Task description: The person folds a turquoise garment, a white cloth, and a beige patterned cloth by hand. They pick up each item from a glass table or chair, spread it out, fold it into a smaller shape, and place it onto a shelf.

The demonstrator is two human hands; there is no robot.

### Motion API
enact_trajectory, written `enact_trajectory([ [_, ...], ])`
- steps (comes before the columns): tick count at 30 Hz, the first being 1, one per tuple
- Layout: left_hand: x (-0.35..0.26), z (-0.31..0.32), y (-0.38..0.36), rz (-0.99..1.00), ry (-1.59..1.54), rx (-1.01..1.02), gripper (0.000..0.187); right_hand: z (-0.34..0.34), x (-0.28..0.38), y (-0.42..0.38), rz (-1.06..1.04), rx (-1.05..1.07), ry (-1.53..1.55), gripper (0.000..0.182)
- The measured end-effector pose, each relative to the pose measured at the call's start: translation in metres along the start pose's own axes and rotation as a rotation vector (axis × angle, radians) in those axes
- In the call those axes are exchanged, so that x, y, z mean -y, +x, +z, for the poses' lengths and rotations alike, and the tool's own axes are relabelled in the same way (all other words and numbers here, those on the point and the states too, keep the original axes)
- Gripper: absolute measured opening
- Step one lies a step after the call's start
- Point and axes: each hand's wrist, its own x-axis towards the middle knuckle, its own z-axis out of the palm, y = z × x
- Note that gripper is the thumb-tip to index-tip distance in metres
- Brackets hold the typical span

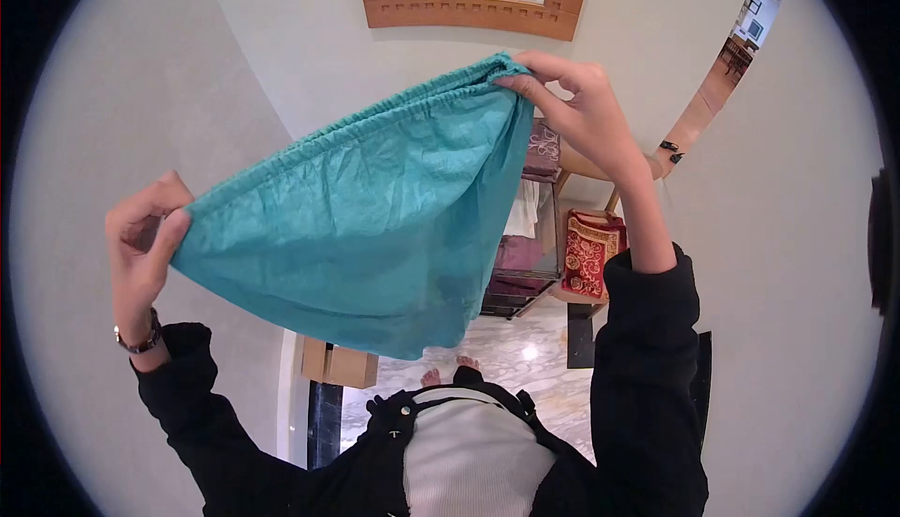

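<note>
A teal skirt point(347, 217) with a gathered elastic waistband is stretched in the air in front of me. My left hand point(145, 236), with a watch on its wrist, pinches the lower left end of the band between thumb and fingers. Higher up, my right hand point(577, 109) grips the other end, so the band slopes upward to the right. Below it the thin cloth hangs loose, with soft creases near the band and folds gathered under my right hand.
A wood-framed mirror point(469, 16) is on the wall ahead. Behind the skirt, a rack point(525, 254) holds folded fabrics, beside a chair with a red and gold patterned cloth point(592, 253). A cardboard box point(349, 365) is at lower left, near the marble floor point(534, 367).
</note>
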Motion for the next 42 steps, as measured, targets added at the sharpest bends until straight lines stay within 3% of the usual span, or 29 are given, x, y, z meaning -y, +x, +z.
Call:
enact_trajectory([
  [3, -0.021, 0.017, 0.005, 0.171, 0.586, -0.166, 0.013, 0.005, 0.003, -0.001, 0.136, 0.058, 0.115, 0.019],
  [6, -0.027, 0.025, 0.007, 0.214, 0.66, -0.224, 0.016, 0.012, -0.007, -0.002, 0.162, 0.069, 0.251, 0.022],
  [9, -0.029, 0.026, 0.007, 0.262, 0.71, -0.117, 0.018, 0.01, -0.007, -0.004, 0.372, 0.124, 0.449, 0.025],
  [12, -0.036, 0.028, 0.002, 0.216, 0.503, -0.029, 0.024, 0.013, -0.016, -0.006, 0.373, 0.077, 0.481, 0.029],
  [16, -0.043, 0.027, -0.008, 0.185, 0.048, 0.235, 0.032, 0.013, -0.018, -0.007, 0.448, 0.084, 0.494, 0.028],
  [20, -0.056, 0.052, -0.009, 0.305, -0.306, 0.327, 0.025, 0.022, -0.021, -0.007, 0.477, 0.074, 0.531, 0.028],
  [23, -0.073, 0.069, 0.004, 0.497, -0.228, 0.631, 0.023, 0.033, -0.026, -0.003, 0.454, 0.098, 0.563, 0.029],
  [26, -0.088, 0.098, 0.009, 0.56, -0.29, 0.777, 0.014, 0.056, -0.035, -0.002, 0.418, 0.122, 0.628, 0.028],
  [32, -0.091, 0.141, 0.013, 0.71, -0.091, 0.721, 0.035, 0.082, -0.015, 0.001, 0.339, 0.194, 0.591, 0.023],
  [37, -0.081, 0.16, 0.017, 0.906, 0.429, 0.455, 0.053, 0.087, 0.002, -0.001, 0.309, 0.206, 0.654, 0.024],
  [42, -0.069, 0.165, 0.017, 0.843, 0.55, 0.399, 0.064, 0.091, 0.001, -0.004, 0.32, 0.277, 0.601, 0.022],
])
